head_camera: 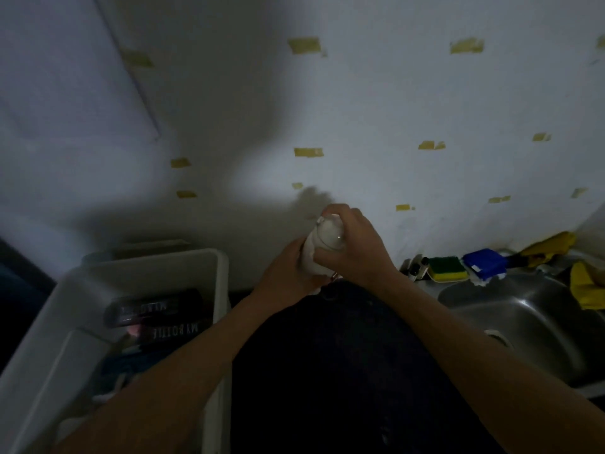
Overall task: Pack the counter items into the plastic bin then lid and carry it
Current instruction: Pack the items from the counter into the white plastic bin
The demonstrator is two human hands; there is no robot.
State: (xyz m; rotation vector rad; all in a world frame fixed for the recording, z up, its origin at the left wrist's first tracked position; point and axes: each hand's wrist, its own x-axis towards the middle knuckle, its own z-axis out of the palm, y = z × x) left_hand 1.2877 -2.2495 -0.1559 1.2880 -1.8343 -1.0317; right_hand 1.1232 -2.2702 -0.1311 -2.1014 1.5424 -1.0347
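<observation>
I hold a white bottle point(322, 244) upright above the dark counter point(343, 355), close to the wall. My left hand point(288, 273) grips its lower body. My right hand point(353, 247) curls around its rounded top. The white plastic bin point(196, 267) stands to the left of the hands. Inside it lie dark bottles point(154, 311) printed "MY BOTTLE" and some darker items I cannot make out. No lid is in view.
A steel sink point(530, 326) lies to the right. Along its back edge sit a green and yellow sponge point(447, 265), a blue sponge point(484, 263) and yellow gloves point(586, 283). The white wall point(376, 109) with yellow tape strips stands right behind.
</observation>
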